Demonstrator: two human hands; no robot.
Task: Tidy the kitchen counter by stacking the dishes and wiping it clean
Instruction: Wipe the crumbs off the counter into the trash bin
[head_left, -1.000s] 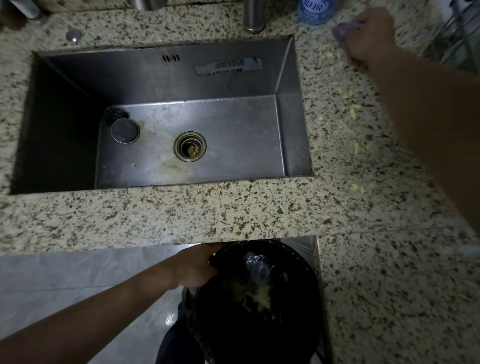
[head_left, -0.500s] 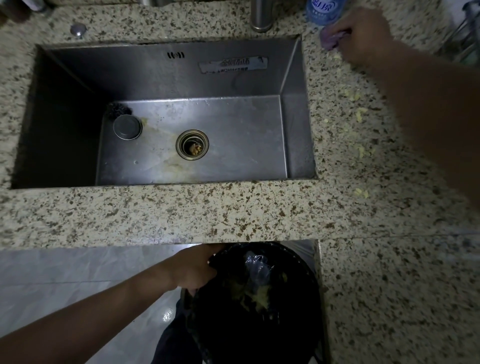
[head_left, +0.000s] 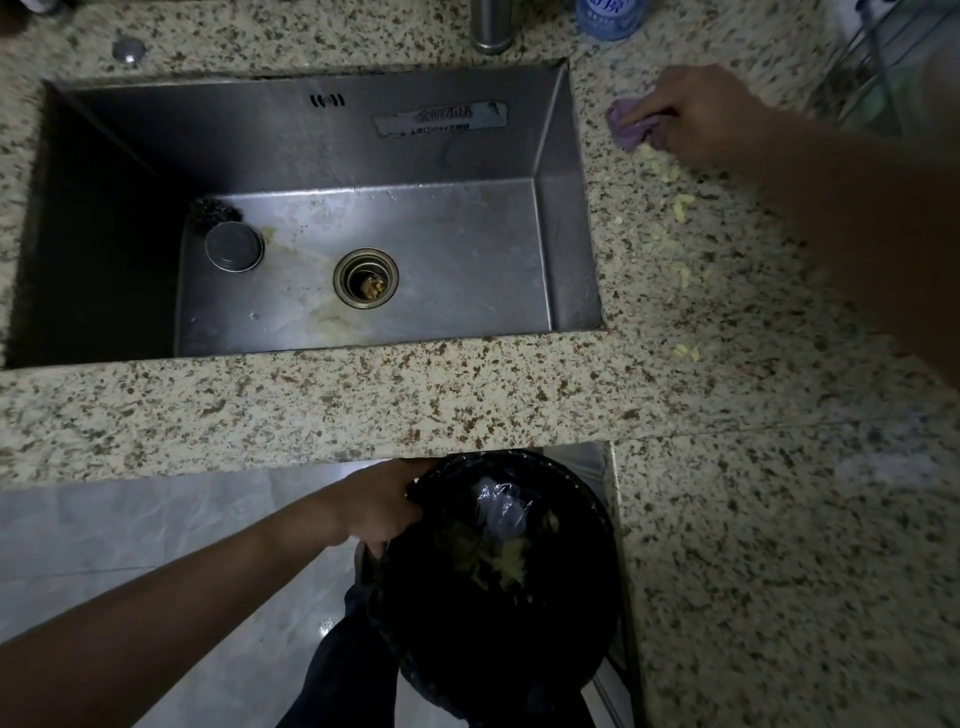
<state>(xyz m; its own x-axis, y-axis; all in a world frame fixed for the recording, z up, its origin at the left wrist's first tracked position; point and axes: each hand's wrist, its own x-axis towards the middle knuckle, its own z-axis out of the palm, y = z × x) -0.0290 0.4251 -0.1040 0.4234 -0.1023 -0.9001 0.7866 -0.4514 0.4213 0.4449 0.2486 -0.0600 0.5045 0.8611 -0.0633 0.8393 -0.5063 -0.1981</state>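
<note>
My right hand (head_left: 696, 111) presses a purple cloth (head_left: 631, 124) onto the speckled granite counter (head_left: 363, 405), to the right of the steel sink (head_left: 566, 208). Yellow food crumbs (head_left: 680, 210) lie scattered on the counter just in front of the cloth and down toward the counter's front edge. My left hand (head_left: 379, 506) grips the rim of a black bin (head_left: 498, 577) lined with a black bag, held below the counter's front edge. Food scraps and clear plastic lie inside the bin.
In the sink sit a round metal strainer lid (head_left: 234, 247), a dark scourer (head_left: 213, 210) and the open drain (head_left: 366, 278). A tap base (head_left: 491, 26) and a blue-labelled bottle (head_left: 613, 18) stand behind the sink. A wire dish rack (head_left: 883, 67) is at far right.
My right hand has drawn the purple cloth toward me along the counter, from beside the bottle to near the sink's back right corner. The left hand still holds the bin in place.
</note>
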